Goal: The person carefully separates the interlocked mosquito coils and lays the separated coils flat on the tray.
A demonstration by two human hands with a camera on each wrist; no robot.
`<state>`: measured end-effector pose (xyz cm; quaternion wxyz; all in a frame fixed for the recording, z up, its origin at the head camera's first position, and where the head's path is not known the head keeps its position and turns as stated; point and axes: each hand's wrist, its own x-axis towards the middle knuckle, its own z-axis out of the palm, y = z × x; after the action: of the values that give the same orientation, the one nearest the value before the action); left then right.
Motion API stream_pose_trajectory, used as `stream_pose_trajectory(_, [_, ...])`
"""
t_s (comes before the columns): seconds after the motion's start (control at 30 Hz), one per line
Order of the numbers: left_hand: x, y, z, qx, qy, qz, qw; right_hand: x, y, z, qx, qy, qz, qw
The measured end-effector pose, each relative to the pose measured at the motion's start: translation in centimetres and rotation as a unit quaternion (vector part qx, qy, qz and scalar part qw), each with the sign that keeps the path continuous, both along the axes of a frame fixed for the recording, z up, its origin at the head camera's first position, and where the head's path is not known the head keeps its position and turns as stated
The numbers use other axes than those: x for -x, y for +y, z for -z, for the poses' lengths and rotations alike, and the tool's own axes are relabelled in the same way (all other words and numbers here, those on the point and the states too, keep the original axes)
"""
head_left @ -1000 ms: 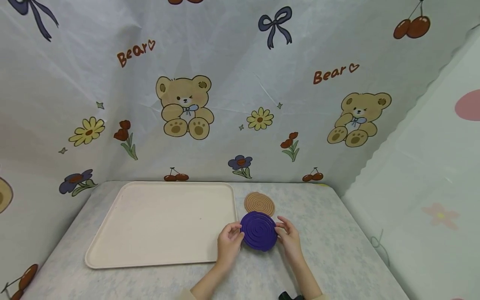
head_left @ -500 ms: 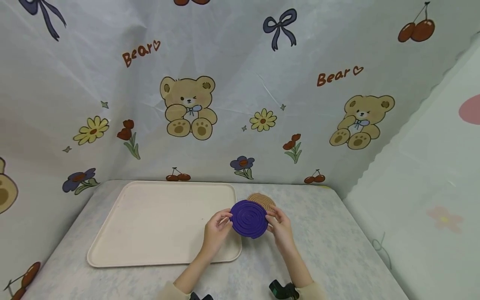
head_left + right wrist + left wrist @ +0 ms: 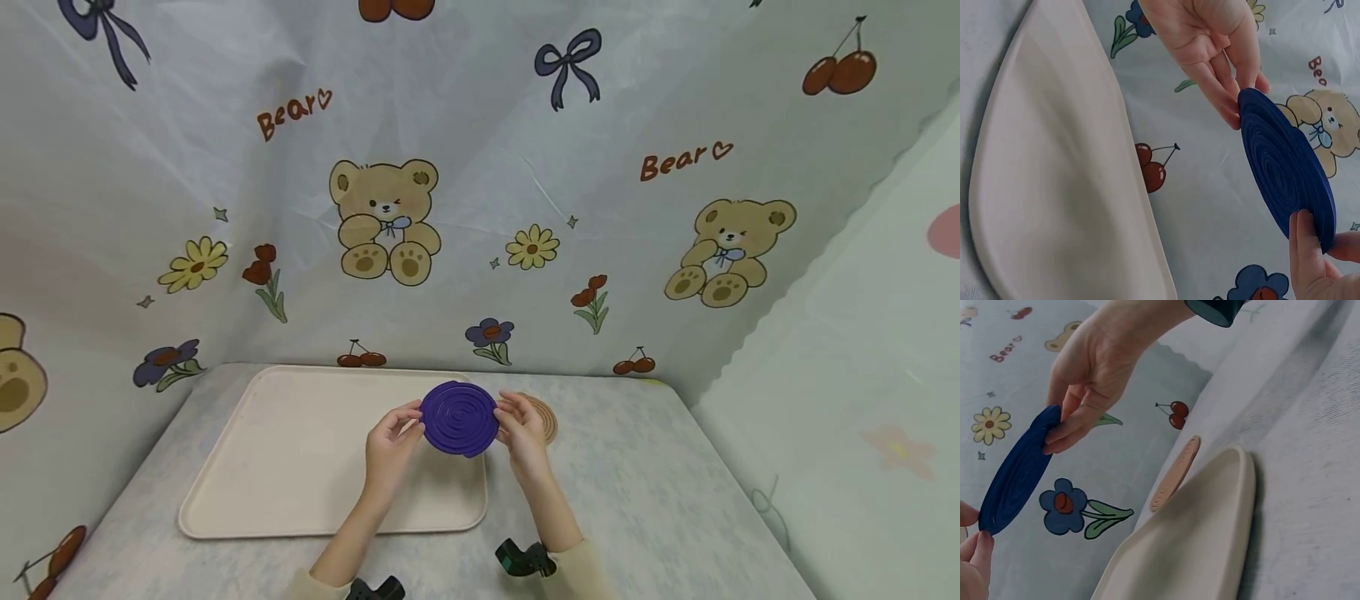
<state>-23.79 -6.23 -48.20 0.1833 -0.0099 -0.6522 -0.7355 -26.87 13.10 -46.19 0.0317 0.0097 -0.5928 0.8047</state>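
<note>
A round purple-blue coaster with a spiral pattern is held up in the air between both hands, over the right end of the cream tray. My left hand pinches its left edge between thumb and fingers. The opposite edge is pinched by my right hand. In the right wrist view the coaster stands tilted, well apart from the tray. Behind my right hand, a tan spiral coaster lies on the table, partly hidden by the fingers.
The grey mottled table stretches out to the right of the tray. A patterned cloth with bears and flowers hangs behind the table. Each wrist carries a dark camera mount. A thin cord hangs at the right.
Both hands have raised the purple-blue coaster from the table and carried it left, from in front of the tan coaster to above the tray's right end.
</note>
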Motion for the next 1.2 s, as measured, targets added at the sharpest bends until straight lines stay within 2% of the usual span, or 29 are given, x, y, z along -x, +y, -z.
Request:
stream_pose_trajectory(0.13, [-0.1, -1.3, -1.0, -0.016, -0.015, -0.013, 0.9997, 0.2, -1.5, -0.7, 0.006, -0.01, -0.004, 0.9999])
stream_pose_trajectory(0.27, [-0.5, -2.7, -2.2, -0.027, -0.047, -0.017, 0.9984, 0.2, -2.8, -1.1, 0.015, -0.019, -0.009, 0.9997])
stream_pose_trajectory(0.53, [-1.1, -4.0, -3.9, -0.03, -0.086, -0.03, 0.9954, -0.4, -4.3, -1.8, 0.011, -0.004, -0.007, 0.9999])
stream_pose_trajectory(0.7, [-1.4, -4.6, -4.4, -0.016, -0.108, -0.029, 0.9936, -0.9, -4.7, -2.2, 0.015, -0.009, -0.009, 0.9998])
stream_pose_trajectory(0.97, [-1.3, -5.0, -4.5, -0.002, -0.139, -0.019, 0.9901, -1.2, -4.7, -2.4, 0.022, -0.011, -0.015, 0.9996])
stream_pose_trajectory(1.2, [-1.2, -5.2, -4.4, -0.011, -0.134, 0.01, 0.9909, -1.3, -4.5, -2.6, 0.017, -0.019, -0.016, 0.9995])
